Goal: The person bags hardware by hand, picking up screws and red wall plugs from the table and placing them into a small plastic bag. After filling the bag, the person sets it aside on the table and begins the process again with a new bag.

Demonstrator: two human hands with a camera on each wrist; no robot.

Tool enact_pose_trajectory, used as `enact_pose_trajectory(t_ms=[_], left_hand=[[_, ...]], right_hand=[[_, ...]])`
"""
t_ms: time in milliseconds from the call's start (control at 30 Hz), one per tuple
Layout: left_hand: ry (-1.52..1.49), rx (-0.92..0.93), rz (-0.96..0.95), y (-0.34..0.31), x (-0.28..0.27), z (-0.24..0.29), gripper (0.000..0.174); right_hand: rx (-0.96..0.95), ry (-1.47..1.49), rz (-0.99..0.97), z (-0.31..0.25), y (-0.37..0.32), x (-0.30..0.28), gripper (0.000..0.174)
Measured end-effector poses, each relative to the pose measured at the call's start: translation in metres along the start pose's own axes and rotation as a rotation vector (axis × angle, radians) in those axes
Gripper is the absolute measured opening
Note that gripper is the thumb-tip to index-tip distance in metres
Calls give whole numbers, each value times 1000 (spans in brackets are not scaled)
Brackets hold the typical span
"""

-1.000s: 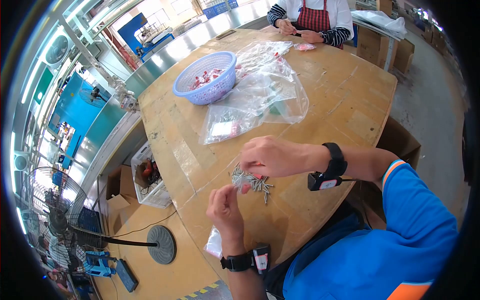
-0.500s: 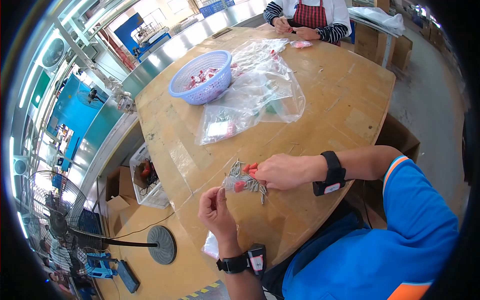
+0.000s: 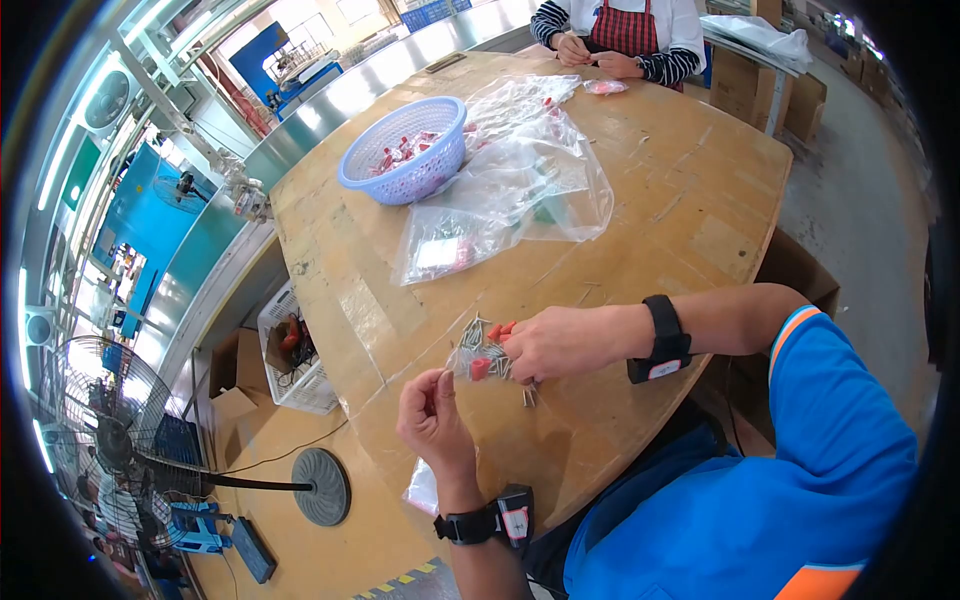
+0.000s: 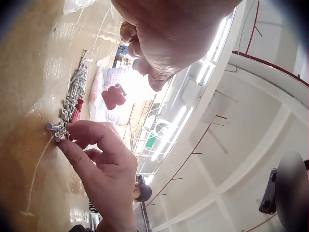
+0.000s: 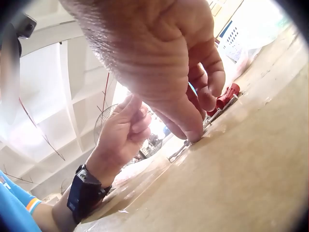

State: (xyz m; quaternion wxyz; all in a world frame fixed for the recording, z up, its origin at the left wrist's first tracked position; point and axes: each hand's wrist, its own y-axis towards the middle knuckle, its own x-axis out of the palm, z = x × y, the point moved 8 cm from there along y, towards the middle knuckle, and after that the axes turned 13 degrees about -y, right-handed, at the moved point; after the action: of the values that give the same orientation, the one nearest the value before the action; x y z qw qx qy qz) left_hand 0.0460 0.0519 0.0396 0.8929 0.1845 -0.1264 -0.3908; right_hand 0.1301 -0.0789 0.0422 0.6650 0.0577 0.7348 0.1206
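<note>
My left hand [image 3: 435, 415] pinches a small clear plastic bag [image 3: 458, 360] between thumb and forefinger, above the table. Inside the bag hang red plastic pieces [image 4: 113, 98], with a bit of metal beside them in the left wrist view. A pile of silver screws [image 3: 472, 335] lies on the table just beyond the bag. My right hand [image 3: 565, 345] is down at the pile's near right side, thumb and forefinger pinching screws [image 4: 59, 131] at the tabletop. More red plastic pieces [image 3: 500, 331] lie by its fingers among the screws.
A lavender basket [image 3: 365, 165] of small red-and-clear packets stands further back, beside large clear plastic bags [image 3: 510, 195]. Another clear packet [image 3: 422, 488] lies near my left wrist. Across the table [image 3: 690, 200] a person [image 3: 625, 35] handles something small. A floor fan [image 3: 112, 440] stands left.
My right hand has come down from above the bag to the screw pile, where its fingers now pinch screws. My left hand has drawn slightly left, still holding the bag.
</note>
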Motion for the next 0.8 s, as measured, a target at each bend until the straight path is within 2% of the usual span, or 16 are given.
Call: enact_pose_trajectory(t_ms=[233, 300, 333, 433, 533, 633, 800], left_hand=[[-16, -50, 8, -1, 1, -1, 5], [-11, -50, 5, -1, 1, -3, 6], [84, 4, -27, 0, 4, 2, 5], [296, 143, -108, -1, 12, 17, 5], [341, 200, -165, -3, 21, 25, 6], [349, 200, -182, -3, 23, 25, 6], [345, 213, -170, -3, 23, 26, 6]], right_hand=[[-17, -352, 47, -11, -1, 12, 10], [46, -173, 29, -7, 0, 3, 9], [78, -85, 21, -5, 2, -4, 9], [366, 460, 227, 22, 6, -35, 12], [533, 844, 270, 36, 16, -41, 16], [528, 886, 309, 33, 25, -34, 15], [475, 889, 194, 28, 32, -15, 11]])
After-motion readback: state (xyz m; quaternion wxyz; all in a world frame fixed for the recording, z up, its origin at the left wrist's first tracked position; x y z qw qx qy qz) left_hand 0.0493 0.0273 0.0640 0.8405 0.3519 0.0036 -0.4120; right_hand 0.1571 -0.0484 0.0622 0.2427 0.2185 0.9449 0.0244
